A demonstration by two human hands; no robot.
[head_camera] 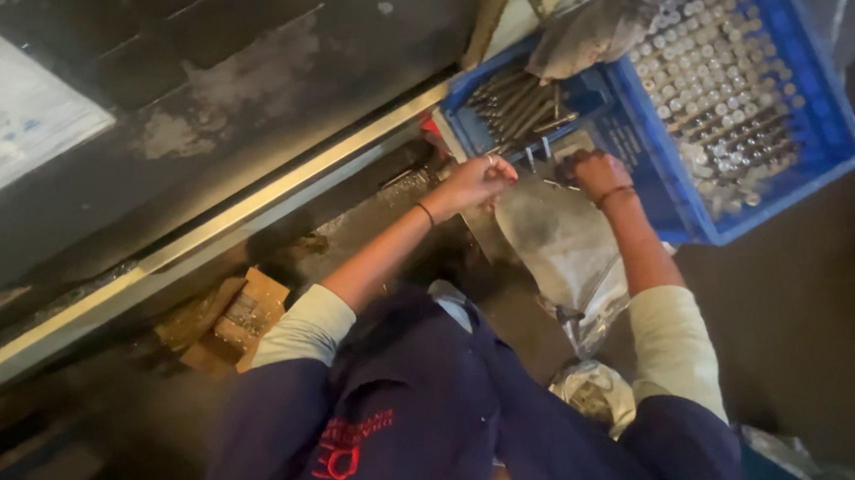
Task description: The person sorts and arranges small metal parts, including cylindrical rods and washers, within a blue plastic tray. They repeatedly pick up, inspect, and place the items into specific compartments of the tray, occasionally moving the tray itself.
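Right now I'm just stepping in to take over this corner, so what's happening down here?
A person in dark blue workwear is bent over a blue plastic crate on the floor. The left hand and the right hand are both at the crate's near rim, gripping the top of a grey bag that hangs down from it. Inside the crate, long metal rods lie at one end and many small metal pins stand packed together at the other. What the fingers pinch is too small to tell.

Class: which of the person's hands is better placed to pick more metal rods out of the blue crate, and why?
Probably the right hand: it rests at the blue crate rim nearer the metal rods; the left hand grips the grey bag.
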